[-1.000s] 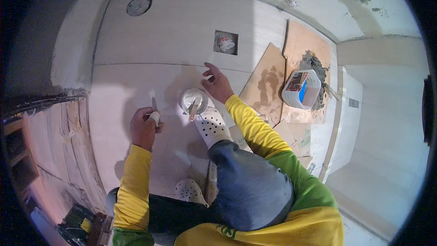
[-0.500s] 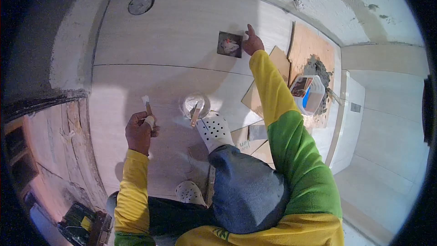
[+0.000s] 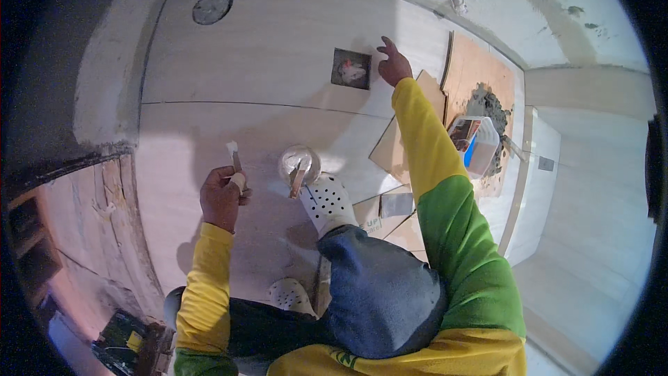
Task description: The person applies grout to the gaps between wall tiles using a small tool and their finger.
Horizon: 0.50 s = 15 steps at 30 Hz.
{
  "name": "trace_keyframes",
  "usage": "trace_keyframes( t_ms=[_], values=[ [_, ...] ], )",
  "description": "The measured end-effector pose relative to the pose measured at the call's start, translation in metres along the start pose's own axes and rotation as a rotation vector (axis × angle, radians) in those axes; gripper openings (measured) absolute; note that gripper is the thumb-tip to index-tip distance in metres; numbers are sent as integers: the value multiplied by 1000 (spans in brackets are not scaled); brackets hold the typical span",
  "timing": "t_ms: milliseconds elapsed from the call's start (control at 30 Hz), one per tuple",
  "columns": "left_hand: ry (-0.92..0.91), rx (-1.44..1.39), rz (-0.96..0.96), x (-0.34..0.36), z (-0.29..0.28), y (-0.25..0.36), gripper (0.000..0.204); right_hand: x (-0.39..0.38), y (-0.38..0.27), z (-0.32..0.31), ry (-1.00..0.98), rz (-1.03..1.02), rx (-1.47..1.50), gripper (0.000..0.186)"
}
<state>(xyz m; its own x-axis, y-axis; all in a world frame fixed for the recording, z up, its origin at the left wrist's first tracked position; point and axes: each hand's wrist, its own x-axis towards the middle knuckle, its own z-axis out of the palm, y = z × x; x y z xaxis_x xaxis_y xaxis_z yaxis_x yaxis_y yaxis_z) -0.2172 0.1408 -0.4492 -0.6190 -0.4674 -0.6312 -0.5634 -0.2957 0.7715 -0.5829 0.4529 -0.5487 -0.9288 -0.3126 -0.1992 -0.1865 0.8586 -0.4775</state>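
A strip of bare, pale floor tile [image 3: 264, 122] separates the left hand [image 3: 221, 198], which grips a slim, white-tipped flat tool [image 3: 236, 161], from a round, pale tub [image 3: 310, 161]. A white, perforated clog [image 3: 327, 203] crowds the tub's near right side, while open tile beyond reaches toward a round, grey disc [image 3: 212, 8] set in the floor. Fingers spread, the right hand [image 3: 394, 66] is beside a square, dark-edged recess [image 3: 351, 68]; brown, flat cardboard [image 3: 393, 150] and a boxy, clear plastic container [image 3: 479, 141] obstruct the right side.
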Motion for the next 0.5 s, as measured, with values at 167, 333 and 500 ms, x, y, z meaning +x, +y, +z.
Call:
trace_keyframes(
  t_ms=[167,333,500],
  values=[
    [2,-2,-41,4,5,2,15,7,3,1,50,-56,-63,76],
    [-7,10,21,8,-1,-2,17,5,-18,7,-146,71,-259,74],
    [-14,11,7,10,-5,0,19,14,-8,-14,-271,-28,-191,79]
  ],
)
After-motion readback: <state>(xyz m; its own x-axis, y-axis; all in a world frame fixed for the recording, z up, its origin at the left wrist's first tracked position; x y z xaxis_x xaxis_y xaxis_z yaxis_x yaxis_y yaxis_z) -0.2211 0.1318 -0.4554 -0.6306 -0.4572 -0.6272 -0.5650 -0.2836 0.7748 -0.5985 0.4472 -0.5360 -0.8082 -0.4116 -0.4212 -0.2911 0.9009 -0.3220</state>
